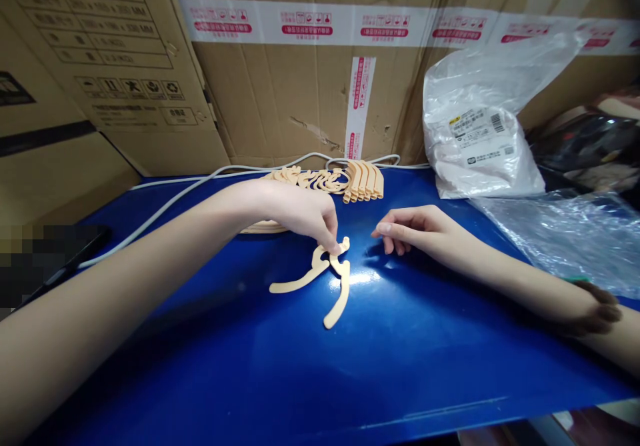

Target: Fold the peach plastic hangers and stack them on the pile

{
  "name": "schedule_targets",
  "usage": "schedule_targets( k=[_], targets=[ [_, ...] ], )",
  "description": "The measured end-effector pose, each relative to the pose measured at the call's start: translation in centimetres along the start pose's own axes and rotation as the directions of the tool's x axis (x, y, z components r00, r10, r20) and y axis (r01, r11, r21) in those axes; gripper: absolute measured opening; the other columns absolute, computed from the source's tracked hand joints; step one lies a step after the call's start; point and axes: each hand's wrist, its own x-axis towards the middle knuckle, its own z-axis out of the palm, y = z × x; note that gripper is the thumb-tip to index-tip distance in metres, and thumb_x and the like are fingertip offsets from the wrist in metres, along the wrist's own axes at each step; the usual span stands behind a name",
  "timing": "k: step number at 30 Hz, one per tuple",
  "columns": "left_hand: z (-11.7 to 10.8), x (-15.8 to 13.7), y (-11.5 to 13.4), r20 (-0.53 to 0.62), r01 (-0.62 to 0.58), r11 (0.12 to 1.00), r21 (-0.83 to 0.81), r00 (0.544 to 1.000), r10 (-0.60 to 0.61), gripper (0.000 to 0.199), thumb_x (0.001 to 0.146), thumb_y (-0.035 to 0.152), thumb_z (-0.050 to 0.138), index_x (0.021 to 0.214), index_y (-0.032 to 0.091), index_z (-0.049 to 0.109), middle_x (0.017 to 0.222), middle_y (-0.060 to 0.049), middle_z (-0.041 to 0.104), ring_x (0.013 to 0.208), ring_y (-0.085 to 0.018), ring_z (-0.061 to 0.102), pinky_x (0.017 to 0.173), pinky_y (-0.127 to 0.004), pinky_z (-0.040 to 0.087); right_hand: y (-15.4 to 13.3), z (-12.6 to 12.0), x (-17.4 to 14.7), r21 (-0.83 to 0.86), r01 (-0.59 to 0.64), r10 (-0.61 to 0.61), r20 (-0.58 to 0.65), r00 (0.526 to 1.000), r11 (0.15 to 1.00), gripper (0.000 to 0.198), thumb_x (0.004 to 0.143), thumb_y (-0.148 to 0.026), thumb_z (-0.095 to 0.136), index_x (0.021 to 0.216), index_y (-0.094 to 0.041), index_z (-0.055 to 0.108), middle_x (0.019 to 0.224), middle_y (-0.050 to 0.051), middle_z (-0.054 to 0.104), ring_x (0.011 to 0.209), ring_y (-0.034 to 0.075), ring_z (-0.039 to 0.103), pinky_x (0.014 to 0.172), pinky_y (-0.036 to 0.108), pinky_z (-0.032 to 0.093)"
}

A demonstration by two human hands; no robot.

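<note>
My left hand reaches across from the left, its thumb and fingertips closed on the top of a cream plastic folding hanger. The hanger's two curved arms spread down toward me over the blue tabletop, and its upper joint is partly hidden by my fingers. To the right, apart from the hanger, my right hand hovers over the table with loosely bent fingers and nothing visible in them. Behind my left hand lie more cream pieces: a heap of curved hook-like parts and a stacked row of curved arms.
A white plastic bag with a label stands at the back right, with clear plastic film in front. Cardboard boxes wall off the back and left. A white cable runs along the rear. A blue table lies beneath.
</note>
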Motion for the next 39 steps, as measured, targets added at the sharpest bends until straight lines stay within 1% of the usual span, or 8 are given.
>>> schedule_targets(
  k=[4, 7, 9, 19, 26, 31, 35, 39],
  targets=[
    [-0.1, 0.9, -1.3, -0.307, -0.010, 1.000, 0.025, 0.951, 0.017, 0.038, 0.082, 0.053, 0.057, 0.100, 0.024, 0.074, 0.095, -0.001, 0.073, 0.081, -0.017, 0.063, 0.070, -0.025, 0.042, 0.0, 0.1, 0.0, 0.003, 0.008, -0.009, 0.005, 1.000, 1.000, 0.034, 0.089, -0.050, 0.060, 0.081, -0.018, 0.067, 0.070, 0.000, 0.065, 0.060, 0.010, 0.054, 0.057, 0.025, 0.041],
    [0.2, 1.9, -2.6, -0.630, 0.154, 0.965, 0.212, 0.777, 0.014, 0.031, 0.090, 0.039, 0.048, 0.104, 0.021, 0.070, 0.096, -0.005, 0.071, 0.084, -0.019, 0.063, 0.070, -0.027, 0.042, -0.1, 0.2, 0.0, 0.008, 0.020, -0.020, 0.000, 1.000, 1.000, 0.033, 0.089, -0.049, 0.060, 0.080, -0.018, 0.067, 0.069, 0.000, 0.065, 0.059, 0.010, 0.054, 0.057, 0.026, 0.041],
    [0.1, 2.5, -3.5, -0.684, 0.209, 0.929, 0.305, 0.727, 0.061, 0.029, 0.092, 0.033, 0.046, 0.104, 0.020, 0.069, 0.102, -0.008, 0.068, 0.097, -0.023, 0.061, 0.074, -0.029, 0.042, -0.2, 0.2, 0.0, 0.012, 0.026, -0.026, 0.000, 1.000, 1.000, 0.032, 0.088, -0.048, 0.060, 0.080, -0.018, 0.067, 0.069, 0.000, 0.065, 0.059, 0.011, 0.054, 0.057, 0.026, 0.041],
    [-1.6, 5.6, -4.0, -0.524, 0.125, 0.890, 0.439, 0.840, 0.140, 0.025, 0.084, 0.039, 0.054, 0.096, 0.023, 0.069, 0.096, -0.004, 0.069, 0.087, -0.020, 0.062, 0.065, -0.025, 0.039, -0.5, 0.1, -0.1, 0.015, 0.028, -0.029, 0.012, 1.000, 0.999, 0.028, 0.087, -0.044, 0.062, 0.081, -0.017, 0.068, 0.068, 0.000, 0.065, 0.059, 0.011, 0.054, 0.058, 0.026, 0.041],
    [-2.1, 6.4, -3.2, -0.519, 0.161, 0.898, 0.410, 0.850, 0.084, 0.021, 0.075, 0.032, 0.056, 0.086, 0.023, 0.071, 0.085, -0.001, 0.072, 0.073, -0.018, 0.063, 0.061, -0.025, 0.037, -0.4, -0.1, -0.3, 0.020, 0.036, -0.037, 0.025, 0.999, 0.999, 0.026, 0.088, -0.042, 0.061, 0.083, -0.017, 0.068, 0.069, 0.000, 0.065, 0.061, 0.011, 0.055, 0.058, 0.026, 0.041],
    [-2.3, 6.1, -2.7, -0.592, 0.223, 0.880, 0.420, 0.802, 0.079, 0.021, 0.077, 0.033, 0.056, 0.085, 0.020, 0.070, 0.083, -0.004, 0.072, 0.078, -0.021, 0.064, 0.064, -0.026, 0.038, -0.2, -0.1, -0.3, 0.014, 0.050, -0.050, 0.035, 0.998, 0.999, 0.027, 0.089, -0.042, 0.060, 0.084, -0.017, 0.068, 0.069, 0.000, 0.065, 0.062, 0.012, 0.055, 0.059, 0.026, 0.042],
    [-2.6, 4.9, -2.5, -0.700, 0.308, 0.872, 0.381, 0.712, 0.055, 0.024, 0.083, 0.032, 0.052, 0.092, 0.016, 0.068, 0.090, -0.008, 0.071, 0.085, -0.024, 0.065, 0.069, -0.029, 0.040, -0.2, -0.2, -0.3, 0.016, 0.057, -0.058, 0.034, 0.998, 0.998, 0.027, 0.088, -0.043, 0.061, 0.084, -0.017, 0.069, 0.070, 0.001, 0.066, 0.062, 0.012, 0.055, 0.059, 0.026, 0.042],
    [-2.9, 2.2, -1.5, -0.891, 0.377, 0.889, 0.260, 0.449, 0.070, 0.028, 0.092, 0.035, 0.044, 0.100, 0.017, 0.064, 0.105, -0.010, 0.068, 0.089, -0.024, 0.063, 0.071, -0.032, 0.042, -0.3, -0.1, -0.4, 0.008, 0.057, -0.057, 0.035, 0.998, 0.998, 0.026, 0.089, -0.041, 0.060, 0.082, -0.017, 0.068, 0.069, 0.000, 0.065, 0.062, 0.011, 0.055, 0.058, 0.026, 0.042]
  ],
)
